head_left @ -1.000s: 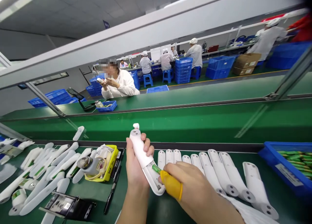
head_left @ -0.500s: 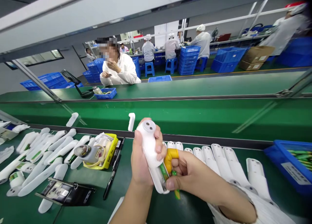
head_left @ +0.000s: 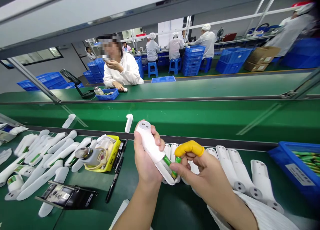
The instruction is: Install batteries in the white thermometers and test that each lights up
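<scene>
My left hand (head_left: 147, 166) is wrapped round a white handheld device (head_left: 152, 142), with two small round dark spots on its top end. Its lower end faces me with the battery compartment uncovered. A green battery (head_left: 166, 160) lies inside that compartment. Between thumb and index finger, my right hand (head_left: 200, 166) pinches another green battery (head_left: 177, 160) right beside the compartment. A yellow finger cot (head_left: 191, 147) covers the right index finger. The pinched battery's lower part is hidden by the thumb.
White devices (head_left: 226, 166) stand in a row behind my right hand. At right is a blue bin (head_left: 295, 181) of batteries. Loose white devices (head_left: 60, 153), a yellow basket (head_left: 115, 153), black pens (head_left: 114, 185) and a black fixture (head_left: 67, 196) lie left. A co-worker (head_left: 125, 68) sits opposite.
The device has tilted and shifted slightly left. The battery in my right hand has moved up from below the device to beside its compartment. The co-worker opposite has lowered one hand to the bench.
</scene>
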`<state>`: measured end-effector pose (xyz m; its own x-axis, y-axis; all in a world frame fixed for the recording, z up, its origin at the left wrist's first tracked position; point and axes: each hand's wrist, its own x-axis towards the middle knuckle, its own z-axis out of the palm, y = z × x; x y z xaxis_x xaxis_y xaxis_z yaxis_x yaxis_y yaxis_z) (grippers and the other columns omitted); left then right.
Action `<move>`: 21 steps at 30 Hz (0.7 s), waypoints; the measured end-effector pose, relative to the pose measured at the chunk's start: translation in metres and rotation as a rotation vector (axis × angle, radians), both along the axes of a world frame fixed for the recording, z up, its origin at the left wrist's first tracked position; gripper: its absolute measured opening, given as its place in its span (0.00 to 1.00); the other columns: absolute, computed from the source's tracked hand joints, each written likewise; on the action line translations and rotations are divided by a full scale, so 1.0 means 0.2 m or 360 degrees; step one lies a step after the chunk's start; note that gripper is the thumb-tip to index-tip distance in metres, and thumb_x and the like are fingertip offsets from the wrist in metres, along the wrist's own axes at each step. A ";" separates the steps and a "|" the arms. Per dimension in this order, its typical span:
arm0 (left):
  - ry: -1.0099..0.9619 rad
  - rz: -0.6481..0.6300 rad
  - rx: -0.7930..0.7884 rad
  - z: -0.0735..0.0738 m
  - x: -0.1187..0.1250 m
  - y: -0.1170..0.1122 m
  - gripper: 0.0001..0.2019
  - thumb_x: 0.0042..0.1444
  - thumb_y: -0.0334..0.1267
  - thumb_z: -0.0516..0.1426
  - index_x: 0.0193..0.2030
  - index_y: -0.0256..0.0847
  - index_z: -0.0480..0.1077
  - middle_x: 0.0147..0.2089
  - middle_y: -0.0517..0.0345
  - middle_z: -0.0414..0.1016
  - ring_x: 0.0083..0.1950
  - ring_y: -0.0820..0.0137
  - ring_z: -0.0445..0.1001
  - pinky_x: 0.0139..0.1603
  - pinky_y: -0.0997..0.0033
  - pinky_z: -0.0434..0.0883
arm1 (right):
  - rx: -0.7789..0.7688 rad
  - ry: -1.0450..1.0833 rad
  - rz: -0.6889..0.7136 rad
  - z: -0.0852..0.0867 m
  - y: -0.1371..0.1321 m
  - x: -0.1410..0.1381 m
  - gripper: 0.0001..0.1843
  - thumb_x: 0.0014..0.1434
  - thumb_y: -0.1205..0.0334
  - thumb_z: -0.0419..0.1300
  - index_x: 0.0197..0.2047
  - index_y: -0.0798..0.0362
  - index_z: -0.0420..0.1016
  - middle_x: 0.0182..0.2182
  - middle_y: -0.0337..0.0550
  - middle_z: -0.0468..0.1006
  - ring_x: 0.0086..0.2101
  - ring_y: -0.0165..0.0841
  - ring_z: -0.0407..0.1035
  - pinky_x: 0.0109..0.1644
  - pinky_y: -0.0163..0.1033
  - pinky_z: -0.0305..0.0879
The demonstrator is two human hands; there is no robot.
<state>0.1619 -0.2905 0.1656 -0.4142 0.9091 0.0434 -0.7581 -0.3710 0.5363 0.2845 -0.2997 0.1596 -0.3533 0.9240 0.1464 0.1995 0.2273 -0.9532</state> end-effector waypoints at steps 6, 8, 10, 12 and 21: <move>-0.0140 0.0218 -0.0042 0.00 -0.07 0.02 0.15 0.65 0.42 0.42 0.38 0.38 0.65 0.32 0.60 0.62 0.23 0.80 0.59 0.20 0.83 0.62 | 0.0346 -0.0459 0.0325 0.04 0.00 0.05 0.04 0.57 0.67 0.57 0.31 0.49 0.66 0.25 0.33 0.69 0.26 0.28 0.64 0.30 0.33 0.61; -0.0126 0.0263 -0.0065 0.01 -0.08 0.02 0.15 0.65 0.42 0.42 0.37 0.37 0.65 0.32 0.59 0.62 0.23 0.80 0.59 0.20 0.83 0.62 | 0.0400 -0.0486 0.0384 0.04 0.00 0.05 0.07 0.58 0.69 0.55 0.37 0.47 0.69 0.28 0.32 0.72 0.27 0.27 0.66 0.30 0.33 0.62; -0.0081 0.0258 -0.0078 0.01 -0.06 0.02 0.14 0.65 0.42 0.43 0.37 0.37 0.65 0.32 0.59 0.63 0.23 0.80 0.60 0.20 0.82 0.62 | 0.0457 -0.0359 0.0292 0.02 0.01 0.05 0.11 0.58 0.70 0.55 0.41 0.46 0.70 0.29 0.31 0.74 0.28 0.27 0.68 0.32 0.32 0.64; -0.0028 0.0242 -0.0091 0.01 -0.02 0.01 0.12 0.64 0.41 0.44 0.39 0.38 0.65 0.32 0.59 0.64 0.23 0.79 0.60 0.21 0.82 0.63 | 0.0476 -0.0148 0.0080 -0.01 0.02 0.03 0.09 0.58 0.68 0.57 0.41 0.46 0.71 0.29 0.32 0.75 0.29 0.27 0.69 0.34 0.31 0.66; -0.0064 0.0240 -0.0298 0.00 0.04 -0.05 0.15 0.63 0.48 0.46 0.36 0.39 0.65 0.27 0.61 0.60 0.24 0.77 0.60 0.24 0.81 0.64 | 0.0752 -0.0002 -0.0018 -0.11 -0.03 -0.10 0.06 0.62 0.66 0.55 0.42 0.48 0.70 0.36 0.38 0.72 0.35 0.29 0.67 0.38 0.34 0.65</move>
